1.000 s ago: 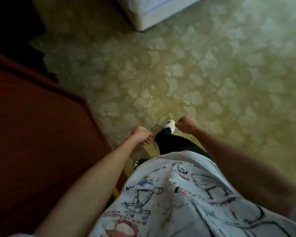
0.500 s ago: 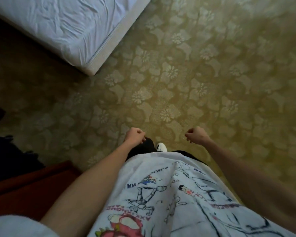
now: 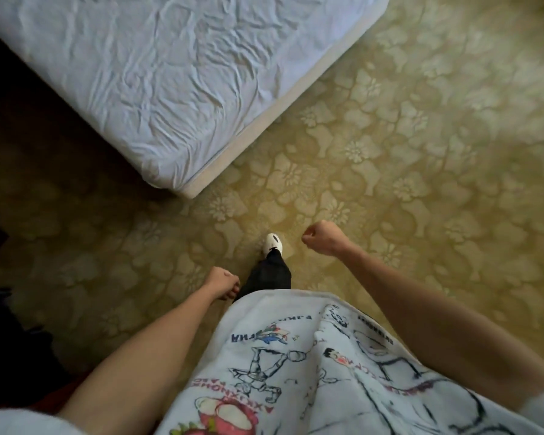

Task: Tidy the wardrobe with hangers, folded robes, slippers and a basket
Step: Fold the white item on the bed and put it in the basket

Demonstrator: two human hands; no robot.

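Empty-handed above patterned carpet, both fists curled, none of the wardrobe things in sight.

Far left of the left hand [image 3: 222, 282]: a dark, unclear shape [image 3: 10, 334] low at the frame edge, too shadowed to tell. Ahead and left of both hands: a bed corner [image 3: 176, 89] under a creased white sheet, pale base showing along its edge. Left hand curled into a loose fist, holding nothing, just beside a black trouser leg [image 3: 269, 276]. Between the hands: a white shoe [image 3: 273, 243] planted on the yellow-green floral carpet [image 3: 421, 146]. Right hand [image 3: 322, 238] likewise fisted and empty, raised farther forward. Below both: a white printed T-shirt [image 3: 311, 372] with cartoon drawings. No hangers, robes, slippers or basket visible, so nothing to say of their look or place.
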